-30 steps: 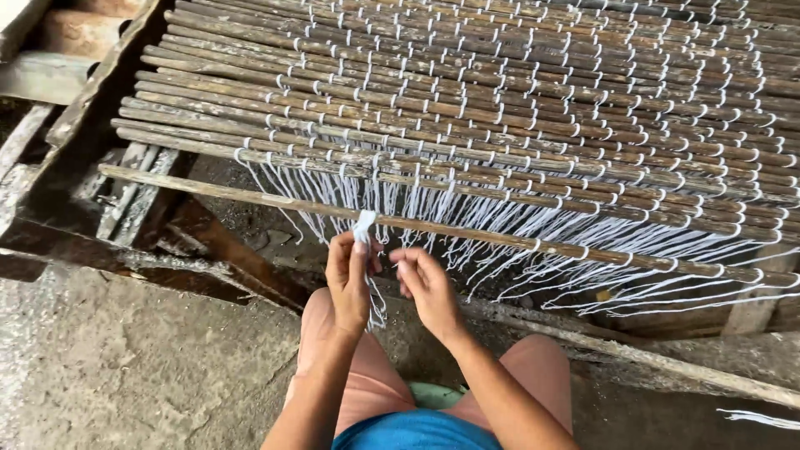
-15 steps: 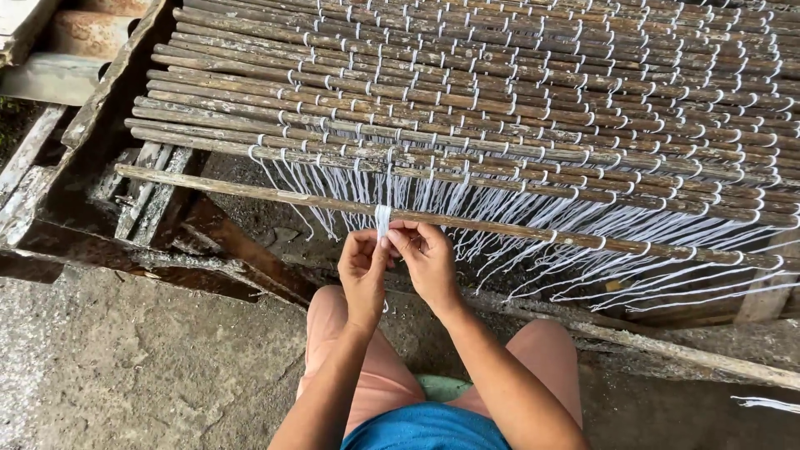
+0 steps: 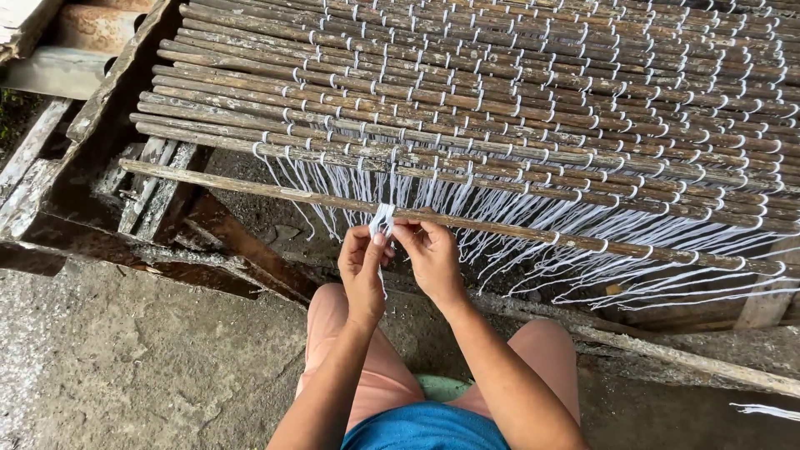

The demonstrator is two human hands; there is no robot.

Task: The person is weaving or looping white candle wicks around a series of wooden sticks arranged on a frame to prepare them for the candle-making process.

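A mat of thin brown sticks (image 3: pixel 517 92) bound with rows of white string fills the upper part of the head view. Its nearest loose stick (image 3: pixel 250 187) lies across in front, with white strings (image 3: pixel 500 225) hanging over it. My left hand (image 3: pixel 364 267) and my right hand (image 3: pixel 429 254) meet just below this stick, both pinching a white string end (image 3: pixel 382 218) that loops over it. The fingers of both hands are closed on that string.
A wooden frame (image 3: pixel 108 100) borders the mat at the left, with planks (image 3: pixel 154 187) below it. A long pole (image 3: pixel 683 358) lies on the concrete floor (image 3: pixel 125 367) at the right. My knees in pink shorts (image 3: pixel 367 367) sit below the hands.
Both hands have risen from below the loose stick up to it, drawing the white string tight against the stick. The view has shifted slightly right.
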